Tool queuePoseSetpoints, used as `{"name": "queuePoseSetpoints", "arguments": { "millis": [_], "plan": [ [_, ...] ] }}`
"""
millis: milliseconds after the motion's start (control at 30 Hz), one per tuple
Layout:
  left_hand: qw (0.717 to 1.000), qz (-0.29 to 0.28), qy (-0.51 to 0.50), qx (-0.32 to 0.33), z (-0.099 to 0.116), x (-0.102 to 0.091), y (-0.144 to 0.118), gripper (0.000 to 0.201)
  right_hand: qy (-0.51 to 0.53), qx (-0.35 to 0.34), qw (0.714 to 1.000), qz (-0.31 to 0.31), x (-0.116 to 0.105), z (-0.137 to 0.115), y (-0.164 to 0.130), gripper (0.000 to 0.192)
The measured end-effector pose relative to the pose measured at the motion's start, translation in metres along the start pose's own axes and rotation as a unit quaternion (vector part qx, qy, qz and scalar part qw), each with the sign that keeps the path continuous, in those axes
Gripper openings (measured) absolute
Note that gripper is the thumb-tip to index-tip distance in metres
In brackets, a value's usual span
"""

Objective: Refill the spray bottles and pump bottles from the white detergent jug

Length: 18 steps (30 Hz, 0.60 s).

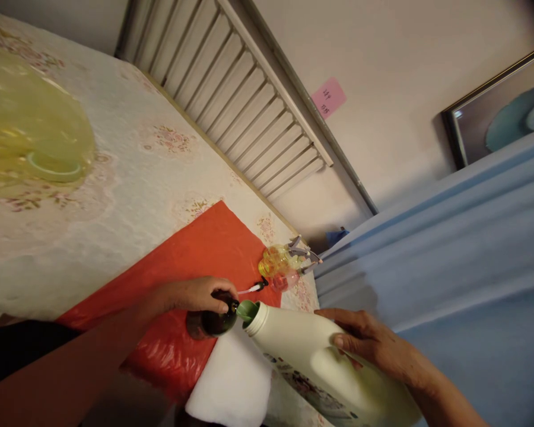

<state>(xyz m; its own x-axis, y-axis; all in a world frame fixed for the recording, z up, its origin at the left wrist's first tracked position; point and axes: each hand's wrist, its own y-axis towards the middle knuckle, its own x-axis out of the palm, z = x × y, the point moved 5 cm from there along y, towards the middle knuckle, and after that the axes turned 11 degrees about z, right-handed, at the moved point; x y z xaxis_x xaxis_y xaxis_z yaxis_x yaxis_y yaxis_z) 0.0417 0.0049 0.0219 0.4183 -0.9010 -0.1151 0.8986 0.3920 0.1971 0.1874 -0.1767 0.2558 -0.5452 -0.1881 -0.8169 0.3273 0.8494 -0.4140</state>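
The left hand [196,295] grips a small dark bottle [211,320], fingers curled over its top. The bottle stands on a red plastic sheet [196,255] near the table's [129,178] far-right edge. The right hand [367,341] clamps the body of a large white jug [320,362], thumb on top, fingers wrapped around the side. The jug is tilted, its green spout [248,309] touching the dark bottle's mouth. A white cloth [231,379] lies beneath the jug. A yellow-pink spray head [282,267] rests just beyond the bottles. A translucent yellow bag [26,124] sits at the table's far-left corner.
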Motion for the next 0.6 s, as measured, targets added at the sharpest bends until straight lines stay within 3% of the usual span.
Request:
{"name": "queuePoseSetpoints", "arguments": {
  "millis": [600],
  "plan": [
    [1.000,0.000,-0.003,0.012,0.0018,0.0005,0.0006,0.035,-0.015,-0.001,1.000,0.001,-0.0011,-0.0004,0.0003,0.063]
  ]
}}
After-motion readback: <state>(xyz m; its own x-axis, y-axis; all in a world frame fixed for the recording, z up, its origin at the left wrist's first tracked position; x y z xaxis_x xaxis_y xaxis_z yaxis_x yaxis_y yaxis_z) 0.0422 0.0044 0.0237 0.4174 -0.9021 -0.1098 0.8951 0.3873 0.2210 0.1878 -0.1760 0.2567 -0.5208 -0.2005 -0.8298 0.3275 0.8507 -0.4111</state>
